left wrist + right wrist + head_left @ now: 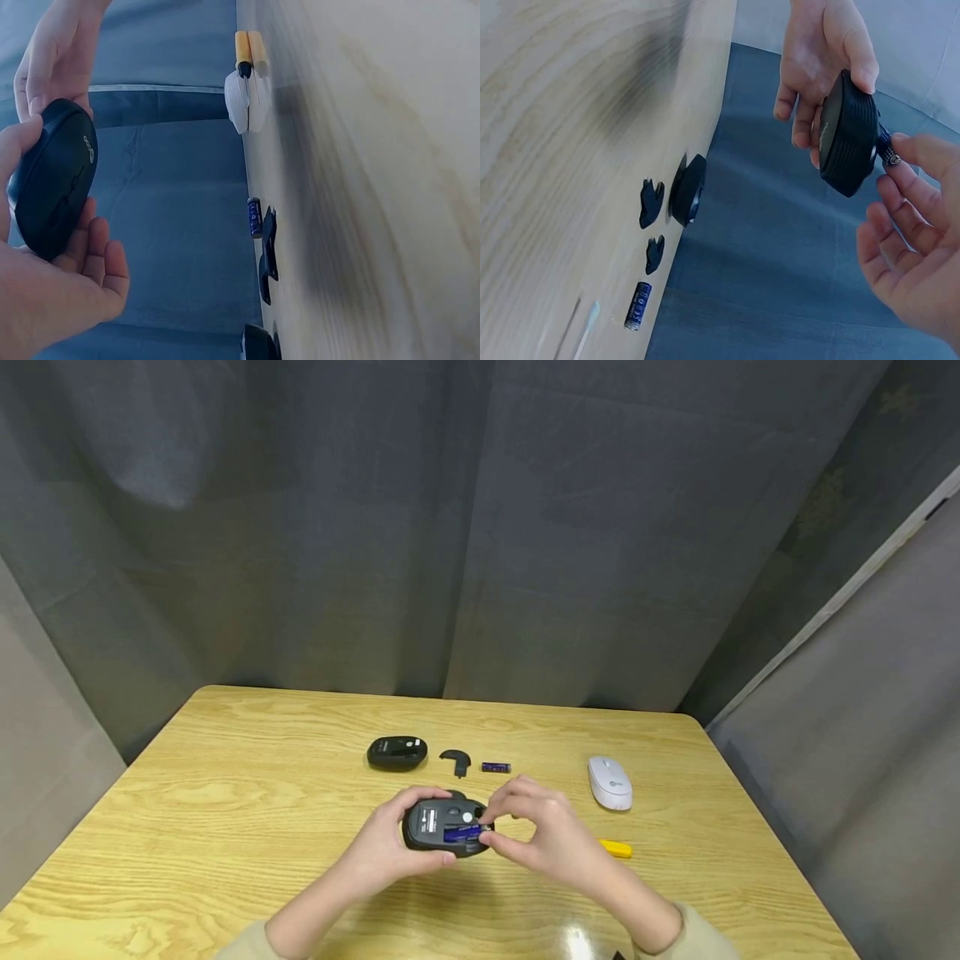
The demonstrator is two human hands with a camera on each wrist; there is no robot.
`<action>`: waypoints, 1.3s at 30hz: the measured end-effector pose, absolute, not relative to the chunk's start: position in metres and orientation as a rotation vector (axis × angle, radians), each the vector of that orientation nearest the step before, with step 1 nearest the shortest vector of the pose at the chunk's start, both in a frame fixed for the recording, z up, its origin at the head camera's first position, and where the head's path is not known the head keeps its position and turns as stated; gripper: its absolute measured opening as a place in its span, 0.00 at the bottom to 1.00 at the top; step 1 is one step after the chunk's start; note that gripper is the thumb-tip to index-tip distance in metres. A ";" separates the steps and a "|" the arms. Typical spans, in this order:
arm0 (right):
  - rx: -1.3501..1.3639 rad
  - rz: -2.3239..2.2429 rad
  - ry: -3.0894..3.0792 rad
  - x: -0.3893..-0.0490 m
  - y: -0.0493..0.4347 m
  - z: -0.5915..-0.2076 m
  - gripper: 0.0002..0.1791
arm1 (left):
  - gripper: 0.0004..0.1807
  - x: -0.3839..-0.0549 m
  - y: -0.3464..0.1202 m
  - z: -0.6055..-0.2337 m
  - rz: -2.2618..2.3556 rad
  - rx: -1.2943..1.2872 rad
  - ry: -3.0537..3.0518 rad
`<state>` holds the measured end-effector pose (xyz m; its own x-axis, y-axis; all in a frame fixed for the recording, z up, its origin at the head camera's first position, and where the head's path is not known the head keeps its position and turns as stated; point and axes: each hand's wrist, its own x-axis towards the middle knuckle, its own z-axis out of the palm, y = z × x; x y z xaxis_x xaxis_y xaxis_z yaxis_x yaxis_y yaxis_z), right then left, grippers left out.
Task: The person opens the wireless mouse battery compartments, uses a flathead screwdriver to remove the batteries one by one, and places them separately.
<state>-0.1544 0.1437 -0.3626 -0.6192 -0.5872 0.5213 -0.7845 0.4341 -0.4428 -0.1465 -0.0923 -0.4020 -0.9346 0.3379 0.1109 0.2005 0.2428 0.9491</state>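
Observation:
A black computer mouse (pixel 431 827) is held above the table, its label side with the uncovered battery compartment facing up. My left hand (pixel 393 839) grips its left end, thumb along the near edge and fingers at the far side. The thumb and forefinger of my right hand (pixel 543 827) pinch a blue battery (pixel 462 833) at the compartment. In the right wrist view that battery (pixel 887 145) slants out of the mouse (pixel 847 139), its end between the fingertips. The mouse's top shell (pixel 60 180) shows in the left wrist view.
Behind the hands lie another black mouse (pixel 397 753), a black battery cover (pixel 457 760) and a loose blue battery (pixel 496 767). A second dark cover (pixel 651 202) lies nearby. To the right are a white mouse (pixel 611 783) and a yellow-handled tool (pixel 617 848), partly hidden.

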 end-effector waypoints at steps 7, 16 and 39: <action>1.194 0.956 -2.275 -0.159 0.149 -0.356 0.08 | 0.37 -0.150 -0.097 -0.399 1.802 0.556 2.394; 1.126 0.992 -2.258 -0.165 0.158 -0.352 0.08 | 0.38 -0.156 -0.107 -0.395 1.745 0.542 2.571; 0.915 1.097 -2.358 -0.208 0.176 -0.399 0.04 | 0.37 -0.187 -0.149 -0.415 1.481 0.497 2.785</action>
<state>-0.2076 0.1757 -0.3991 -0.7150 -0.3975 0.5751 -0.6959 0.4830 -0.5314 -0.1872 -0.1495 -0.4147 -0.9504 0.2472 0.1890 0.2949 0.5215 0.8007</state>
